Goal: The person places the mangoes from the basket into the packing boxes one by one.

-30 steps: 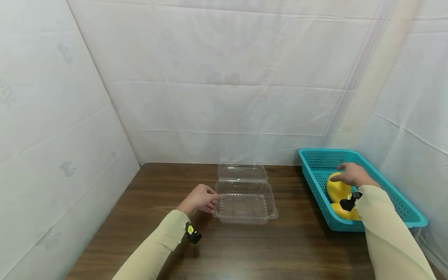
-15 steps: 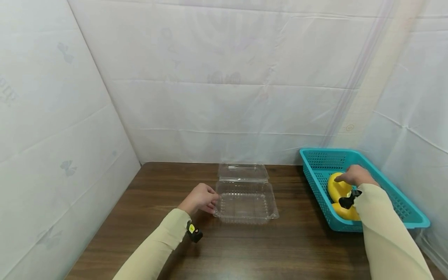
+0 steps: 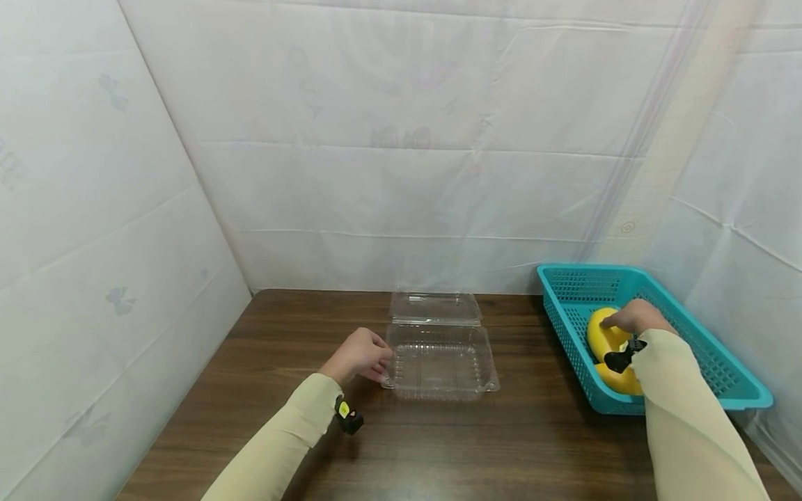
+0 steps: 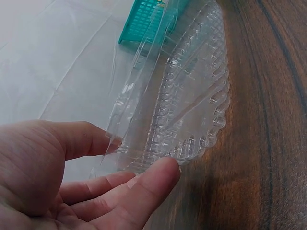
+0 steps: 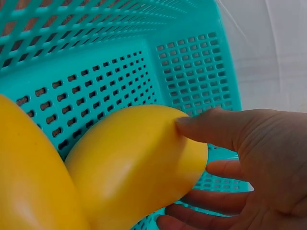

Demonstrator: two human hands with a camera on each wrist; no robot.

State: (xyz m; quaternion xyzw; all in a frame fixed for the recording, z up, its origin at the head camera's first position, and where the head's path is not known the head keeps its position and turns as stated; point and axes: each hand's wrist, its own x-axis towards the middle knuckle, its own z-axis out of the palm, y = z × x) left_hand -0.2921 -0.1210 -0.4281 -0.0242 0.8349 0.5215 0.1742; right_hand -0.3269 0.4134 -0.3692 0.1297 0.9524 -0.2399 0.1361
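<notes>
Brown table (image 3: pixel 438 452), 12 o'clock straight ahead: near 12, the left hand (image 3: pixel 360 355) pinches a clear container (image 3: pixel 438 362) by its left edge; at 2, past one yellow fruit (image 3: pixel 617 380), the right hand (image 3: pixel 635 316), half spread, grips another fruit (image 3: pixel 601 339) inside a turquoise basket (image 3: pixel 585 284).

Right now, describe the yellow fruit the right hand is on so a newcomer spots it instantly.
Find the brown table, then the turquoise perforated basket on its right side. Inside, go to the farther yellow fruit, beyond the nearer yellow fruit. What sets it apart: the right hand has its thumb on it.
</notes>
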